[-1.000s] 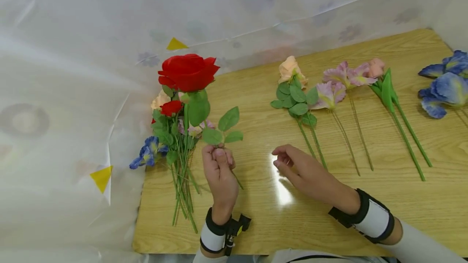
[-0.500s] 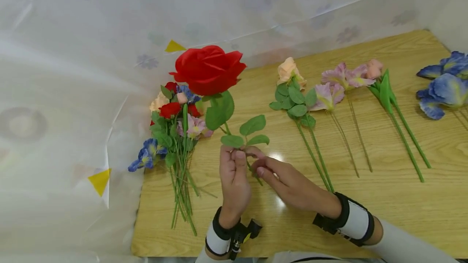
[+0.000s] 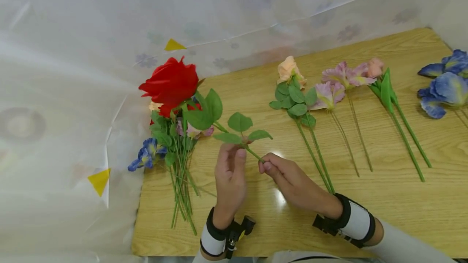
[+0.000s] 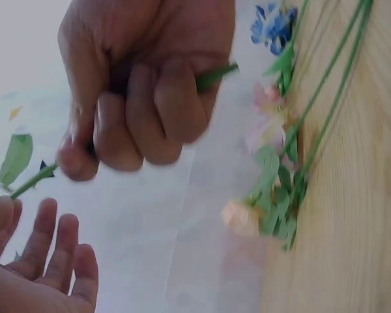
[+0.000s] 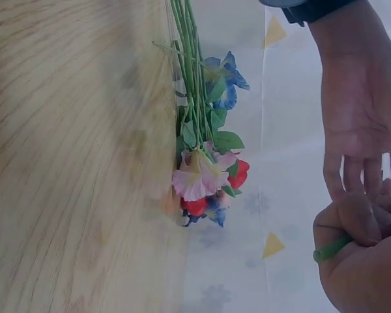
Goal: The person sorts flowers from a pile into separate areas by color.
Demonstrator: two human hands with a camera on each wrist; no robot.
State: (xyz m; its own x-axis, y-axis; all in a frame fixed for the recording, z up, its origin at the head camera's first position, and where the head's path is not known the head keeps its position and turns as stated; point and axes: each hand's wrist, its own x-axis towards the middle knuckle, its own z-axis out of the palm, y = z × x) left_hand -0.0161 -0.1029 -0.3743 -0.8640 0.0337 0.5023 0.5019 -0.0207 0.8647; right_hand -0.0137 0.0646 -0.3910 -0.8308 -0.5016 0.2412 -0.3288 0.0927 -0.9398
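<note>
A large red rose [image 3: 171,82] on a leafy green stem is held in front of me, its bloom tilted to the left. My right hand [image 3: 297,182] grips the lower stem; the left wrist view shows its fingers curled round the stem [image 4: 214,77], whose cut end sticks out below. Just under the leaves [image 3: 239,122], my left hand [image 3: 231,180] has thumb and index finger at the stem in a light pinch. Its other fingers are fairly straight. Behind the rose lies a bunch of mixed flowers [image 5: 199,173], with red, blue, pink and peach blooms.
On the wooden table [image 3: 256,230], peach roses [image 3: 289,70], lilac irises [image 3: 327,93], pink tulips [image 3: 388,92] and blue irises [image 3: 449,88] lie in a row to the right. A pale plastic curtain [image 3: 256,11] bounds the back and left.
My right hand has come left from above the table and taken hold of the rose's lower stem. The rose first moved right with my left hand, then its bloom swung down to the left.
</note>
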